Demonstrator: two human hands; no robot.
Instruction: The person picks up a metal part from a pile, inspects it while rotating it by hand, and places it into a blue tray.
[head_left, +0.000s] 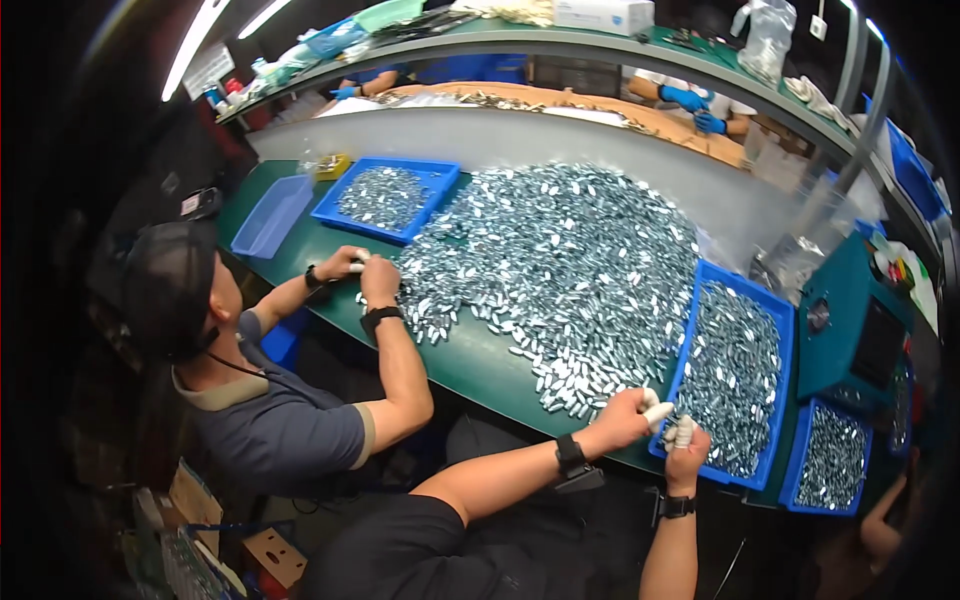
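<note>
1. Clock positions run from the two hands, twelve being straight away from the wearer.
2. The left hand has its fingers bent, white covers on the tips, thumb and fingertips close together and pointing to three o'clock; I cannot tell whether a piece is pinched there.
3. The right hand is just beside it, at four o'clock, with its fingers curled inward, also with white-covered tips; what they grip, if anything, I cannot tell.
4. Both wrists wear black bands, the left band and the right band.
5. The right hand is by the near-left corner of a blue tray, which extends toward one o'clock, filled with small silvery pieces.
6. A great heap of silvery metal pieces spreads over the green surface from ten to twelve o'clock, its near edge just beside the left hand.
7. At three o'clock is a smaller blue tray, also of pieces; at two, a teal machine.
8. At nine o'clock, a co-worker in a dark shirt brings both hands together at the heap's left edge.
9. Between ten and eleven, another blue tray holds pieces.
10. At twelve, beyond a pale partition, a person's blue gloves show under a shelf.
</note>
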